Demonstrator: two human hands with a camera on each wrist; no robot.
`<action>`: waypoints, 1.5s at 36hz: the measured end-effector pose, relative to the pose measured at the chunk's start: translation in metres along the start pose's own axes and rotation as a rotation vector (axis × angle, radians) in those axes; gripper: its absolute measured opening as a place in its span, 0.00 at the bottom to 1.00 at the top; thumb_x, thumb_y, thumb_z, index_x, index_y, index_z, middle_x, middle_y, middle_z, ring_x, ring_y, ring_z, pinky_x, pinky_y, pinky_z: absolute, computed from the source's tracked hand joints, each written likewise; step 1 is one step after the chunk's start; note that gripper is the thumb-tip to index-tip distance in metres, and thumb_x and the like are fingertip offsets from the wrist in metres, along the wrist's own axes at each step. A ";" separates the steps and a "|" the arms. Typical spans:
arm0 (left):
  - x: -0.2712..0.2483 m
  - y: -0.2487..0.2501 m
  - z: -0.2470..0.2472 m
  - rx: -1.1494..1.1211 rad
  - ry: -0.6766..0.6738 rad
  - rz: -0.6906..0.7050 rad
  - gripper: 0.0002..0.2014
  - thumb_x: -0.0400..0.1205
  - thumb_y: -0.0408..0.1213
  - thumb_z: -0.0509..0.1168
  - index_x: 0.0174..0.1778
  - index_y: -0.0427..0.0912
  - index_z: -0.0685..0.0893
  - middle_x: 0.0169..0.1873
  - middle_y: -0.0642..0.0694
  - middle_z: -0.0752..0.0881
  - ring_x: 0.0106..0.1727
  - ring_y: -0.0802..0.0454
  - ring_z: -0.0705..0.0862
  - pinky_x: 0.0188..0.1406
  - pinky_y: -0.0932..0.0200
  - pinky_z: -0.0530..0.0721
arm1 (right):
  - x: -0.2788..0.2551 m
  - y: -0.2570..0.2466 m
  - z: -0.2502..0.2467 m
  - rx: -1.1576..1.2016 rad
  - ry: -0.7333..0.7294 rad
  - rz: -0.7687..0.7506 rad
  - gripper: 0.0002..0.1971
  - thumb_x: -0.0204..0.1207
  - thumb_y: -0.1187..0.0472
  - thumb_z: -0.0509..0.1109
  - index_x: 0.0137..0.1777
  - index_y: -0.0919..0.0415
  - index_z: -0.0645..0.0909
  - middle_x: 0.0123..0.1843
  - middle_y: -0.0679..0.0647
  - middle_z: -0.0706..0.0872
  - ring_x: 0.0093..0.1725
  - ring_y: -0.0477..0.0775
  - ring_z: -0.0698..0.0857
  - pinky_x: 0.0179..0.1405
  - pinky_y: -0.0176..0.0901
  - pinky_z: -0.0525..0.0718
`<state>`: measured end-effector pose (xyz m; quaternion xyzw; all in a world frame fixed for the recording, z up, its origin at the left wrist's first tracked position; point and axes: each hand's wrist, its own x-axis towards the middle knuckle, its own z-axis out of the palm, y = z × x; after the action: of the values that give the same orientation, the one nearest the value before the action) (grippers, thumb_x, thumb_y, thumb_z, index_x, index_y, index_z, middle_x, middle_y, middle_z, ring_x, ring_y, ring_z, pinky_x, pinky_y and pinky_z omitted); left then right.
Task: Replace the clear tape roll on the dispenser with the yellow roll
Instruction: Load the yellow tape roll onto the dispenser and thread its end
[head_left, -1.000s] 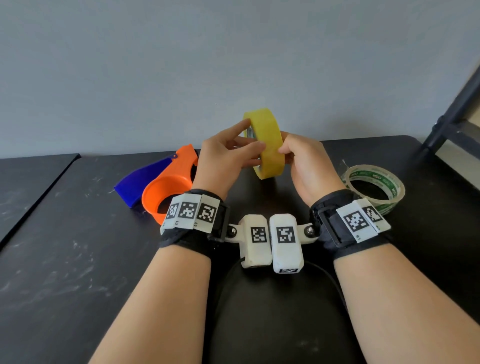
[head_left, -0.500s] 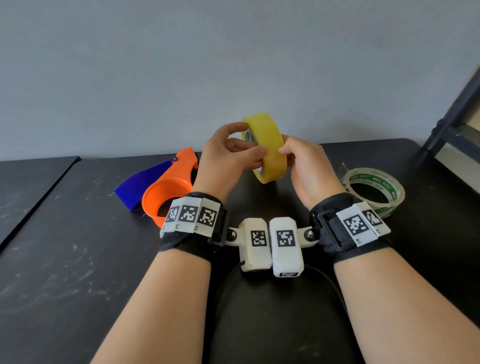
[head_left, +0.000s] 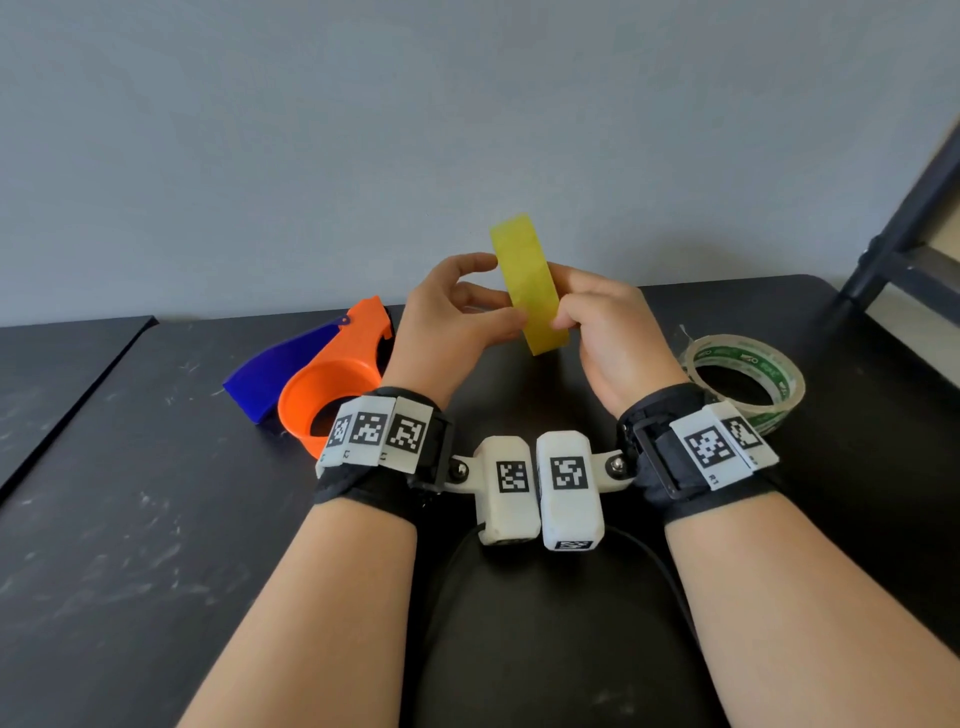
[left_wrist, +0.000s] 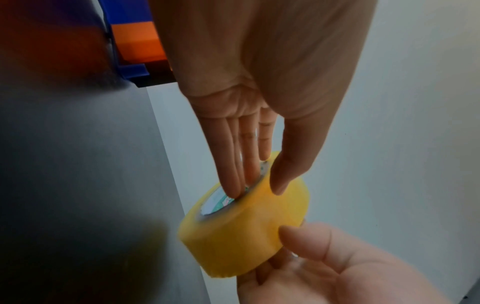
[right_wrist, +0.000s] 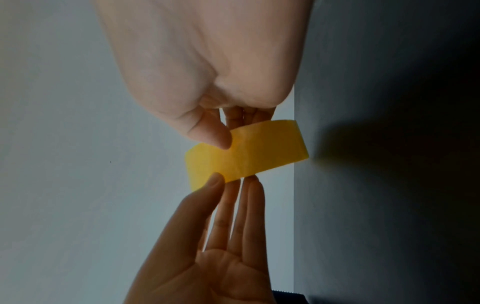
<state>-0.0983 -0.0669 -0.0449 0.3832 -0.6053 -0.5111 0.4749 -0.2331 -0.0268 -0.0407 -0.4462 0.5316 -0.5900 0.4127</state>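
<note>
I hold the yellow tape roll (head_left: 530, 283) upright and edge-on above the black table (head_left: 156, 519), between both hands. My left hand (head_left: 488, 299) pinches it, thumb on the outer band and straight fingers along the side face at the core (left_wrist: 223, 203). My right hand (head_left: 569, 299) pinches the other side, thumb on the band (right_wrist: 254, 156) and fingers behind it. The orange and blue dispenser (head_left: 332, 374) lies on the table left of my left hand, its round hub bare. The clear roll (head_left: 743, 379) with green print lies flat to the right of my right wrist.
A grey wall (head_left: 467, 130) rises just behind the table. A dark frame (head_left: 904, 234) stands at the far right edge. A second dark tabletop (head_left: 52, 364) adjoins on the left, with a seam between. A black cable (head_left: 649, 561) runs under my wrists.
The yellow roll has been turned between my hands from showing part of its core to edge-on, and my left fingers have shifted along its side. Dispenser and clear roll have not moved.
</note>
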 end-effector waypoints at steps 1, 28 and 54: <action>0.000 0.000 0.000 0.017 -0.001 0.003 0.25 0.72 0.25 0.75 0.64 0.43 0.79 0.43 0.40 0.91 0.47 0.40 0.90 0.53 0.45 0.90 | 0.000 0.001 0.000 -0.005 0.002 -0.006 0.31 0.64 0.79 0.57 0.63 0.60 0.87 0.57 0.58 0.91 0.60 0.55 0.85 0.57 0.43 0.81; -0.005 0.004 -0.004 -0.087 0.129 -0.017 0.21 0.77 0.25 0.71 0.63 0.36 0.73 0.45 0.35 0.88 0.45 0.42 0.91 0.54 0.48 0.90 | 0.001 0.010 -0.002 -0.256 -0.049 -0.019 0.20 0.72 0.71 0.65 0.62 0.56 0.85 0.55 0.53 0.91 0.59 0.53 0.87 0.65 0.52 0.84; -0.058 0.057 -0.003 0.867 0.176 0.546 0.12 0.80 0.31 0.67 0.53 0.46 0.92 0.51 0.46 0.88 0.54 0.45 0.84 0.47 0.60 0.76 | -0.073 -0.046 0.002 -0.259 -0.123 -0.006 0.22 0.76 0.74 0.67 0.68 0.58 0.82 0.56 0.54 0.87 0.57 0.51 0.83 0.48 0.32 0.78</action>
<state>-0.0793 -0.0021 0.0002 0.4142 -0.7973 -0.0367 0.4376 -0.2132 0.0473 -0.0008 -0.5325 0.5755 -0.4894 0.3817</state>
